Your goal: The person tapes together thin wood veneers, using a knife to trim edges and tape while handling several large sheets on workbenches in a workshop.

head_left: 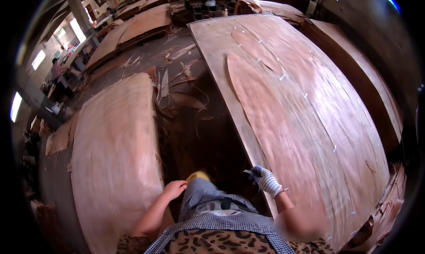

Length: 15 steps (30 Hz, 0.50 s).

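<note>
My left hand [176, 188] is bare, its fingers bent together beside the near right edge of a low veneer stack [117, 134]; nothing shows in it. My right hand [265, 179] wears a striped glove with dark fingertips. It pinches a small, pale, flat piece [248, 171] whose kind I cannot make out, just over the left edge of a large veneer sheet [323, 108]. A long pointed veneer strip [265, 116] and a smaller oval piece [253, 48] lie on that sheet. Small white tape bits [306, 95] dot its seams.
Between the two stacks runs a dark floor aisle [190, 134] with veneer scraps [188, 100] strewn along it. More veneer stacks stand at the far left [133, 30] and along the right wall [358, 72]. Another person [59, 74] stands in the left background.
</note>
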{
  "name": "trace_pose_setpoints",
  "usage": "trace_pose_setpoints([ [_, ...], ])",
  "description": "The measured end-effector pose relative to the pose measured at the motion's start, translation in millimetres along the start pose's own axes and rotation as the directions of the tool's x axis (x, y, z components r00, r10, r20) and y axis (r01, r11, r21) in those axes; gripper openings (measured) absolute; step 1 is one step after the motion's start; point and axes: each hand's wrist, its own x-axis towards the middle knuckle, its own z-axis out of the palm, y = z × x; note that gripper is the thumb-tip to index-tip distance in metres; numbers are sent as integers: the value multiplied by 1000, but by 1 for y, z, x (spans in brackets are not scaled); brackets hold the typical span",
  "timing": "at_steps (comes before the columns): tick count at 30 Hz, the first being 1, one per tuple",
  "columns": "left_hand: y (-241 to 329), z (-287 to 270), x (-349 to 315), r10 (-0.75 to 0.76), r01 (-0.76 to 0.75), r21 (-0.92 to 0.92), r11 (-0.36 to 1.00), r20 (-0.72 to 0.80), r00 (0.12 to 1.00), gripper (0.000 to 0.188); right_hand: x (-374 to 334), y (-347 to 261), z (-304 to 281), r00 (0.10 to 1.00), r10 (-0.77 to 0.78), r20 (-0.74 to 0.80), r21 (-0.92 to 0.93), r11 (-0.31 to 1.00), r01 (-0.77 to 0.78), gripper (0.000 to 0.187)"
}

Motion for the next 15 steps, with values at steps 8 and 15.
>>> trace_pose_setpoints([
  [8, 108, -67, 260, 588, -593, 87, 800, 79, 805, 31, 77, 31, -3, 973, 75, -219, 105, 993, -53, 15],
  [15, 170, -78, 503, 925, -937, 258, 235, 237, 297, 43, 211, -52, 1, 839, 378, -392, 522, 842, -136, 22],
])
